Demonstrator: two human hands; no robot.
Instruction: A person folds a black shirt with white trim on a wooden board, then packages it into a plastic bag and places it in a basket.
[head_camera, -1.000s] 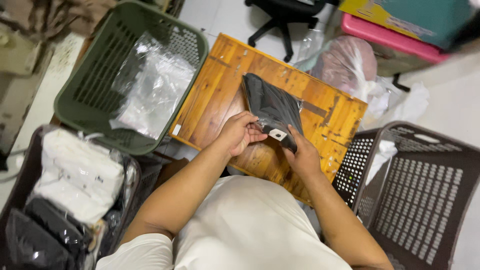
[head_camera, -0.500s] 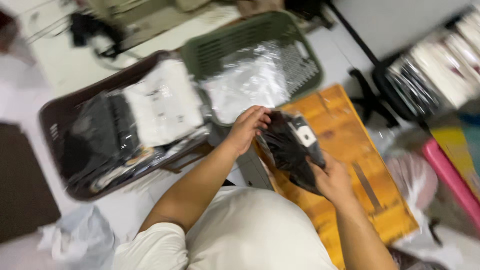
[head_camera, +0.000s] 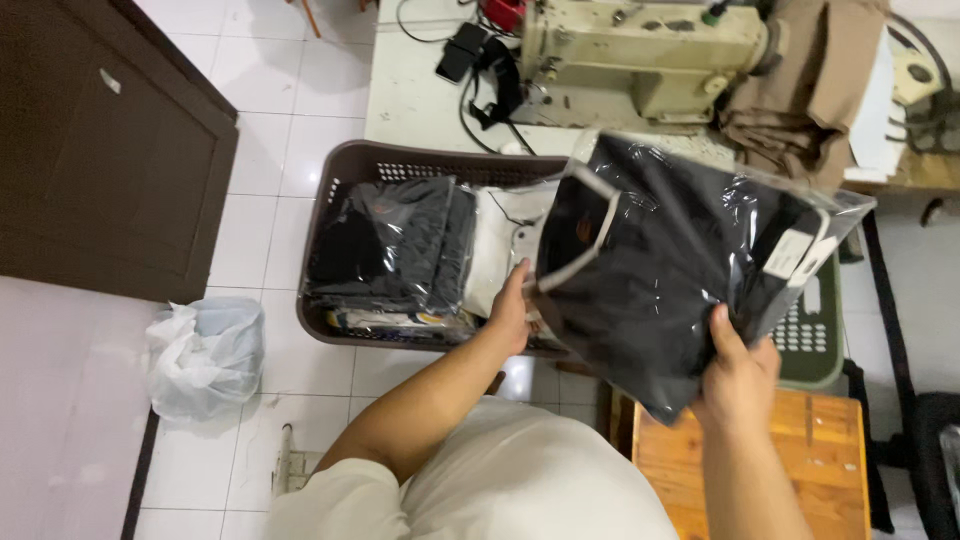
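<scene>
Hands gripping bagged black garment (head_camera: 660, 270) above brown basket (head_camera: 345, 170) of packed clothes: left hand (head_camera: 512, 312) at its edge, right hand (head_camera: 738, 378) underneath.

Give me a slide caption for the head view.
Both hands hold a bagged black garment above a brown basket of packed clothes.

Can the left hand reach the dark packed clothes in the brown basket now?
Probably not right away. The left hand holds one edge of the bagged black garment. The dark packs lie uncovered in the brown basket just beside it, so only the grip hinders.
</scene>
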